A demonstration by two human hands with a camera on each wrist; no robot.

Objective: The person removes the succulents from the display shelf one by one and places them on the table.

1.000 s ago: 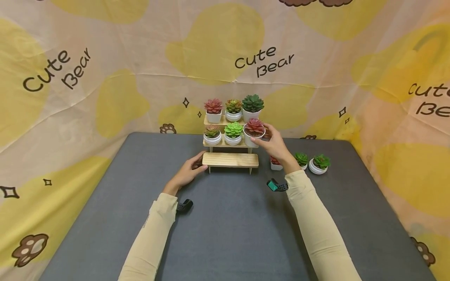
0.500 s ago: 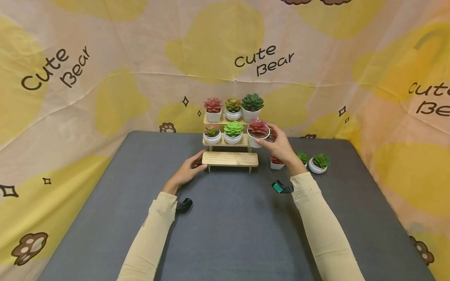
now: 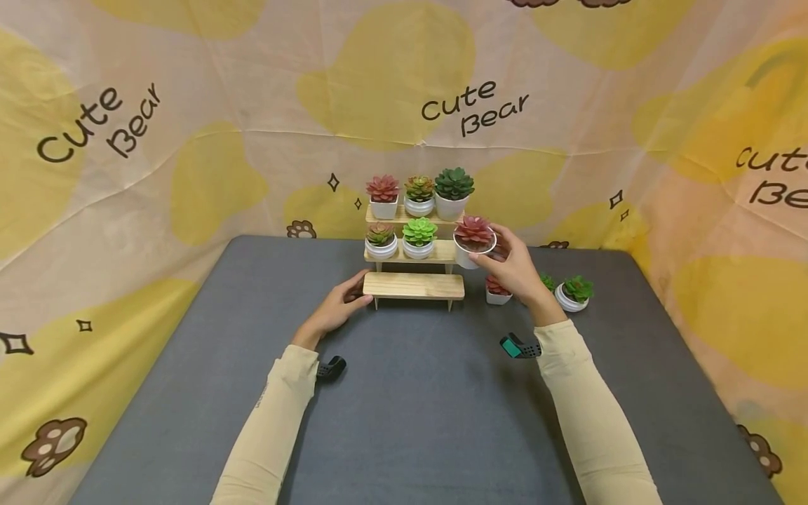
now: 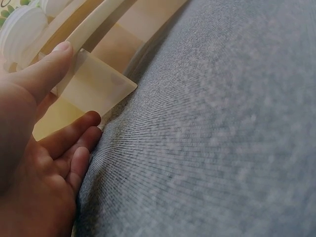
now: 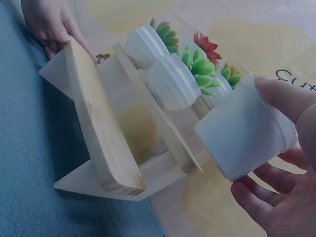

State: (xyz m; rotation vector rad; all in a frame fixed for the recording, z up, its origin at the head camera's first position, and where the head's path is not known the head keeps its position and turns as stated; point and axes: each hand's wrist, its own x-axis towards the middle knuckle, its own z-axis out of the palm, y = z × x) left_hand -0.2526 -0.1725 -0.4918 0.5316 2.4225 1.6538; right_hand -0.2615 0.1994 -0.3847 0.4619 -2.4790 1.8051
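My right hand [image 3: 514,270] holds a red succulent [image 3: 475,233] in a white pot [image 5: 247,128], thumb on one side and fingers on the other. The pot is at the right end of the middle tier of a three-tier wooden plant stand [image 3: 413,285], tilted in the right wrist view. My left hand [image 3: 337,305] grips the left end of the lowest plank, its thumb [image 4: 59,54] at the plank's edge beside the clear side support [image 4: 106,84]. A bright green succulent [image 3: 419,235] and a reddish-green one [image 3: 381,238] stand on the middle tier.
The top tier bears a pink succulent [image 3: 383,195], a yellow-green one [image 3: 419,195] and a dark green one [image 3: 454,191]. Right of the stand, on the grey table [image 3: 404,421], are a red succulent [image 3: 498,289] and green succulents [image 3: 574,292], one partly behind my right wrist.
My right hand has moved right and slightly toward me with the red succulent, away from the bright green one. My left hand stays at the lowest plank.
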